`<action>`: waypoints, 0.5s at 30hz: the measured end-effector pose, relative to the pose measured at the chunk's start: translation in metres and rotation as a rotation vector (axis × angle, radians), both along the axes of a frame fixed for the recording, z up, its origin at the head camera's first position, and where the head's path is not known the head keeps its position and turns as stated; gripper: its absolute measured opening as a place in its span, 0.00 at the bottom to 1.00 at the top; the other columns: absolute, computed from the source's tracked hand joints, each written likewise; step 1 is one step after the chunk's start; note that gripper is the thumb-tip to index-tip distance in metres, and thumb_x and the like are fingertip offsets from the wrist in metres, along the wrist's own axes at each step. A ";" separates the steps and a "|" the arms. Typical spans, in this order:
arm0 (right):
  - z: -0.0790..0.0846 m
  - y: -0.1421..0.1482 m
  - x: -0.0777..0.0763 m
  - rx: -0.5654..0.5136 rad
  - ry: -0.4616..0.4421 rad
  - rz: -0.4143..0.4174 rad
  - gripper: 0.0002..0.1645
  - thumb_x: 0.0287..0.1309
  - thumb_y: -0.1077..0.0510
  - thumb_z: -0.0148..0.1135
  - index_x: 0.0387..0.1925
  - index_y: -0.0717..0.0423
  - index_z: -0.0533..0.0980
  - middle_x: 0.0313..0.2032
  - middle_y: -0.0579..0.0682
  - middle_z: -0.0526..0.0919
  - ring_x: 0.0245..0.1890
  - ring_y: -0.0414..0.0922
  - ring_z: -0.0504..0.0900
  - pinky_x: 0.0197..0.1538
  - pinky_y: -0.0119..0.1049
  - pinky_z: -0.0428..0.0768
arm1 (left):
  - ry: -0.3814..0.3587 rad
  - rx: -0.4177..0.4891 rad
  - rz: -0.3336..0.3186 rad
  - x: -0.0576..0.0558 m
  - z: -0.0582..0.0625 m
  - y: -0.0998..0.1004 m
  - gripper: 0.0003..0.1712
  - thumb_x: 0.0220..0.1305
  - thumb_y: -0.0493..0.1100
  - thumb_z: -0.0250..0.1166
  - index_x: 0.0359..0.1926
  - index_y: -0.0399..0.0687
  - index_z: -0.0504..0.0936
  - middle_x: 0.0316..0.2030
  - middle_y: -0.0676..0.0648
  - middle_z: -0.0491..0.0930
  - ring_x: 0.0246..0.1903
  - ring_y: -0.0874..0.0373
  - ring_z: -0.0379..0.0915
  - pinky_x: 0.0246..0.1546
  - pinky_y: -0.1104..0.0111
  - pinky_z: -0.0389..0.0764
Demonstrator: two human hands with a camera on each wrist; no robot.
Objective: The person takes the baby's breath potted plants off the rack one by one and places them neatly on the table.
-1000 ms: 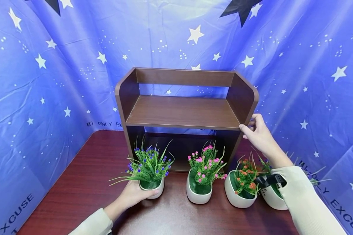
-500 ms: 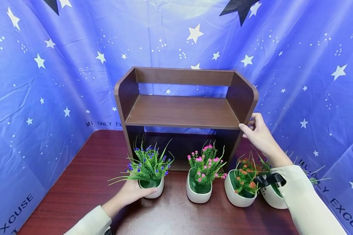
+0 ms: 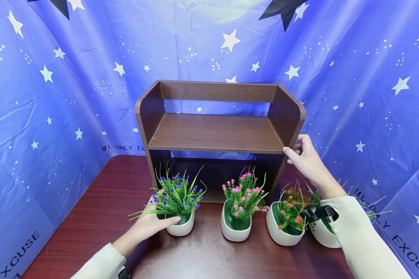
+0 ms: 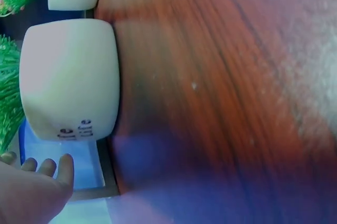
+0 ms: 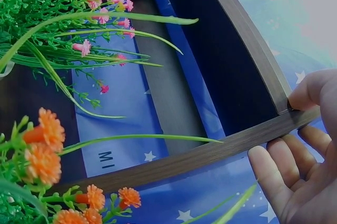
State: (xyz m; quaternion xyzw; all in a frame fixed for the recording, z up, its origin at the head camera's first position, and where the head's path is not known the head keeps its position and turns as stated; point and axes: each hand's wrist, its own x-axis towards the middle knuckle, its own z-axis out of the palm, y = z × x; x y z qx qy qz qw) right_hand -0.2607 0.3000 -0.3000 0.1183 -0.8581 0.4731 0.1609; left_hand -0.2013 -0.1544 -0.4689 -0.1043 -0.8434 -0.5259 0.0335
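My left hand (image 3: 147,221) is beside the white pot (image 3: 181,229) of blue-flowered plants (image 3: 178,193), fingers spread loosely. In the left wrist view its fingertips show a gap from the pot (image 4: 71,77) lettered "Life". On the right, my right hand (image 3: 309,162) grips the side panel of the brown two-tier shelf (image 3: 214,133). The right wrist view has the thumb on the panel's front edge (image 5: 247,137) and the curled fingers (image 5: 274,166) along its outer side.
A pink-flowered pot (image 3: 236,232) and an orange-flowered pot (image 3: 285,236) stand in a row before the shelf. Another white pot (image 3: 326,237) is partly hidden by the right sleeve. All stand on a dark red table (image 3: 90,217), with a blue star-printed curtain (image 3: 192,42) behind.
My left hand has loosened from the blue-flowered pot and drawn back slightly to the left. That pot stays in place, and my right hand keeps its hold on the shelf.
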 end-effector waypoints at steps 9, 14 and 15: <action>0.002 -0.002 0.002 -0.006 -0.004 0.002 0.27 0.72 0.58 0.54 0.61 0.68 0.55 0.42 0.57 0.66 0.35 0.38 0.72 0.38 0.25 0.81 | 0.124 0.087 0.045 -0.002 0.015 -0.015 0.50 0.56 0.46 0.77 0.74 0.56 0.58 0.69 0.47 0.62 0.66 0.49 0.58 0.59 0.57 0.70; 0.001 -0.001 0.001 0.006 -0.019 0.006 0.28 0.72 0.57 0.53 0.62 0.67 0.54 0.43 0.56 0.65 0.36 0.39 0.72 0.39 0.25 0.80 | 0.226 0.193 0.017 -0.006 0.021 -0.021 0.48 0.57 0.34 0.74 0.75 0.49 0.59 0.69 0.43 0.64 0.60 0.46 0.64 0.50 0.72 0.73; 0.001 -0.001 0.001 0.006 -0.019 0.003 0.28 0.72 0.57 0.53 0.62 0.67 0.54 0.43 0.56 0.65 0.36 0.38 0.72 0.39 0.25 0.80 | 0.244 0.206 0.011 -0.007 0.022 -0.022 0.48 0.57 0.33 0.74 0.75 0.48 0.59 0.69 0.43 0.64 0.61 0.44 0.64 0.50 0.72 0.72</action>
